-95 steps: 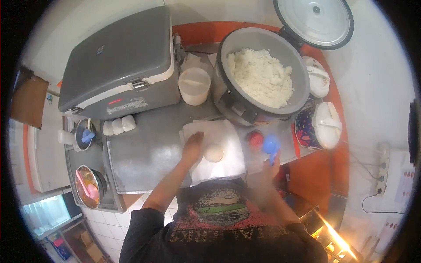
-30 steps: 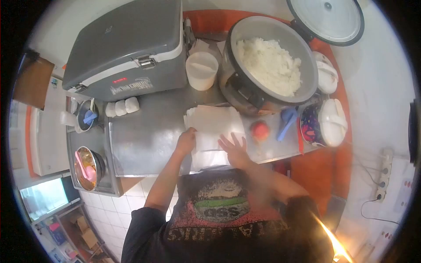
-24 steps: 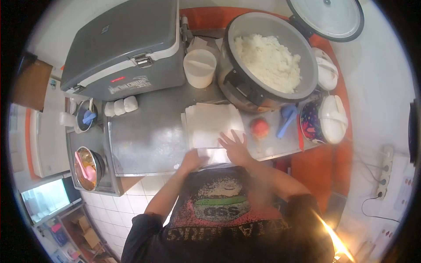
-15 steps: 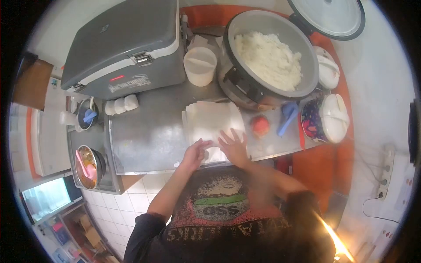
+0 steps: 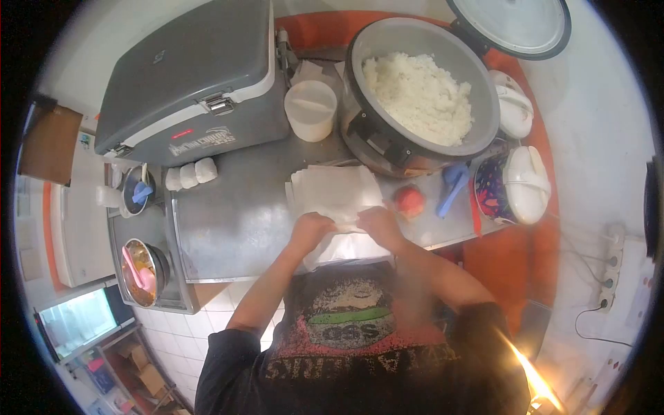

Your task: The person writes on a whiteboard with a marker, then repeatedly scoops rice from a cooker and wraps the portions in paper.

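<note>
A stack of pale paper sheets (image 5: 335, 190) lies on the metal table at its front edge. Both hands are on its near part, pinching the top paper, whose near edge looks lifted and folded over. My left hand (image 5: 312, 230) grips it with closed fingers on the left. On the right, close to the other hand, my right hand (image 5: 379, 225) holds the same paper between closed fingers. A red round item in clear wrapping (image 5: 409, 201) sits just right of the stack, and a blue scoop (image 5: 454, 188) lies beyond it.
Behind the stack stand a large rice cooker (image 5: 377, 142) full of rice, a white lidded tub (image 5: 310, 114) and a grey cooler (image 5: 200, 76). White wrapped bundles (image 5: 189, 176) sit left. A patterned container (image 5: 490, 190) is at right; bowls (image 5: 160, 268) stand at far left.
Both hands have gone from spread or loosely bent fingers on the paper to closed grips. The near edge of the top paper is now raised and folded.
</note>
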Demonstrator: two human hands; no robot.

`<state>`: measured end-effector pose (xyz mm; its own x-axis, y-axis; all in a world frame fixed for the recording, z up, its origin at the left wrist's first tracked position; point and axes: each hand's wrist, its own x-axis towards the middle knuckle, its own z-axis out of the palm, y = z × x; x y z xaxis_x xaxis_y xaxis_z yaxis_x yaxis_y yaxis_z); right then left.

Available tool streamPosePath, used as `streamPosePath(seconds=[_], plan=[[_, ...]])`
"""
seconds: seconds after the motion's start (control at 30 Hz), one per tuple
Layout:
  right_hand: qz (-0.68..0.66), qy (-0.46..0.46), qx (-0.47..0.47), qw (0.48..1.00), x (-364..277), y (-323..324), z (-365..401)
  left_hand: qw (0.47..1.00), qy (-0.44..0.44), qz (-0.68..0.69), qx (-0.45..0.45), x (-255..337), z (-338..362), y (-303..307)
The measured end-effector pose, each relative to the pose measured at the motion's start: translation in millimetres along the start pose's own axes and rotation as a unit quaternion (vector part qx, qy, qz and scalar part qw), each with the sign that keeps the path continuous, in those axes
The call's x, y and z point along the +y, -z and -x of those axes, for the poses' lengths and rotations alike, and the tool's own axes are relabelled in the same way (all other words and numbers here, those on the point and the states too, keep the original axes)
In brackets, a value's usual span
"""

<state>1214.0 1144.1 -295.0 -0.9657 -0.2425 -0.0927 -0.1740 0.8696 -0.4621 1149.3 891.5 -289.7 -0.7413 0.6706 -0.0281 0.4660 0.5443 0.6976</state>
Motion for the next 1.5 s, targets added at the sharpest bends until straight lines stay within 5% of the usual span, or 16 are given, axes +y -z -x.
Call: streamPosePath(seconds=[0.1, 0.17, 0.3, 0.4, 0.5, 0.6, 0.77, 0.9, 1.0, 1.1, 1.3, 1.37, 1.5], plan=[[-0.047, -0.058, -0.018, 0.997, 13.5, -5.0, 0.0, 0.993, 0.094, 0.065, 0.015, -6.4, 3.3, 4.8], [-0.036, -0.047, 0.066, 0.996, 13.6, -9.9, -1.3, 0.987, 0.11, 0.1, 0.058, -19.8, 5.5, 3.7], [0.096, -0.028, 0.222, 0.97, -10.5, -13.6, -6.5, 0.981, 0.038, 0.018, 0.189, -20.8, 0.6, -2.4], [0.027, -0.118, 0.115, 0.986, -14.5, -32.3, -10.3, 0.977, 0.048, 0.009, 0.206, -15.8, -5.1, -13.5], [0.017, -0.173, 0.138, 0.975, -9.3, -62.0, -22.4, 0.978, 0.108, 0.007, 0.178, -21.6, -7.1, -26.8], [-0.094, -0.168, 0.253, 0.948, -14.5, -64.1, -28.1, 0.974, 0.136, 0.025, 0.179, -26.3, -11.1, -36.3], [-0.019, -0.124, 0.172, 0.977, -15.1, -56.3, -25.8, 0.97, 0.116, 0.011, 0.215, -28.4, -13.5, -46.0], [-0.014, -0.06, 0.117, 0.991, -17.6, -41.4, -6.0, 0.98, 0.041, -0.105, 0.165, -35.1, -4.3, -39.0], [0.022, 0.034, 0.234, 0.971, -30.9, -15.8, 7.0, 0.983, 0.027, -0.138, 0.115, -23.1, 5.6, -23.2], [0.04, 0.038, 0.218, 0.974, -19.1, -28.3, 15.7, 0.988, -0.005, -0.142, 0.063, -8.7, 14.4, -2.8], [-0.085, -0.098, 0.043, 0.991, 8.1, -44.0, -17.8, 0.984, -0.017, -0.169, -0.053, -59.0, -2.7, -9.7], [-0.138, -0.22, 0.039, 0.965, 4.4, -42.1, -38.2, 0.978, 0.003, -0.176, -0.115, -69.5, -19.8, -8.2], [0.064, -0.15, 0.129, 0.978, 27.2, -81.7, -70.4, 0.984, 0.054, -0.135, -0.101, -62.9, -43.3, -6.5]])
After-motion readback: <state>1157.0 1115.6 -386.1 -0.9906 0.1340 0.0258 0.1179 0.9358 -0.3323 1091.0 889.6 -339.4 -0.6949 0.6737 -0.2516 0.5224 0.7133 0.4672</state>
